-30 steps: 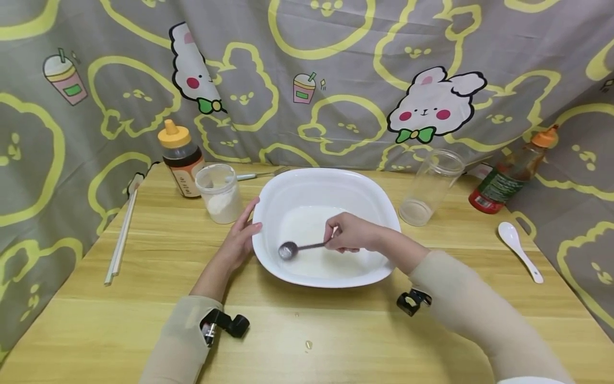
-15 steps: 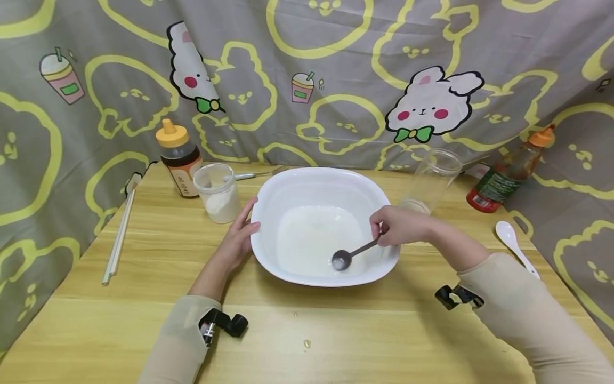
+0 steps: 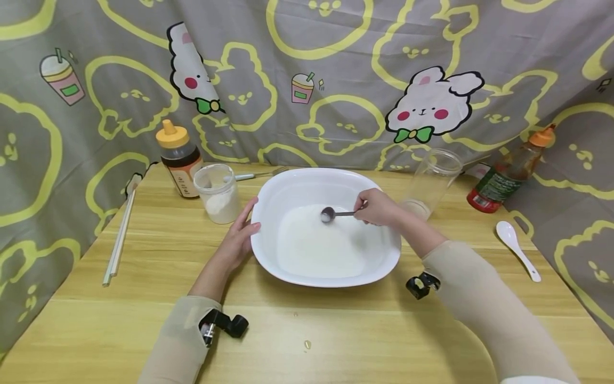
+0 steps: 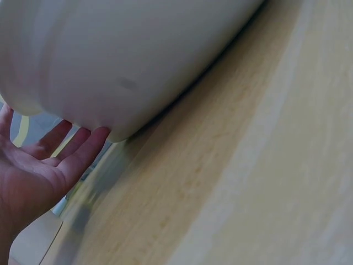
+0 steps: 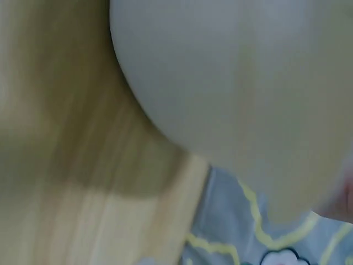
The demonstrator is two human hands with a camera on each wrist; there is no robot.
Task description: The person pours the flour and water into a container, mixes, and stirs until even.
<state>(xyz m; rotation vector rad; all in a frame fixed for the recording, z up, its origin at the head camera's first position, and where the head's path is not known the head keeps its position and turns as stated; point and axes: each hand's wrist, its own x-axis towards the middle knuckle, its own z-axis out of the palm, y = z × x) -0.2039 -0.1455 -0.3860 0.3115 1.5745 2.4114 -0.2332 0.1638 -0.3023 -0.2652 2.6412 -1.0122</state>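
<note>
A white basin (image 3: 268, 256) with rounded corners stands mid-table with a pool of milky white liquid (image 3: 312, 245) inside. My right hand (image 3: 378, 207) reaches over its right side and pinches the handle of a dark, round-bowled measuring spoon (image 3: 328, 215). The spoon's bowl is low over the far part of the liquid. My left hand (image 3: 241, 234) rests at the basin's left side, thumb at the rim. In the left wrist view the extended fingers (image 4: 83, 157) touch the outer wall. The right wrist view shows mostly the basin's outside, with only a sliver of hand (image 5: 345, 201).
At the left stand a yellow-capped bottle (image 3: 179, 162), a jar of white powder (image 3: 219, 200) and a pair of chopsticks (image 3: 120, 234). A whisk-like tool (image 3: 249, 175) lies behind. At the right are a clear jar (image 3: 434, 181), a sauce bottle (image 3: 503, 181) and a white spoon (image 3: 518, 250).
My right hand has swept the measuring spoon from the near left of the basin to the near right, then to the far middle. My left hand has stayed at the rim.
</note>
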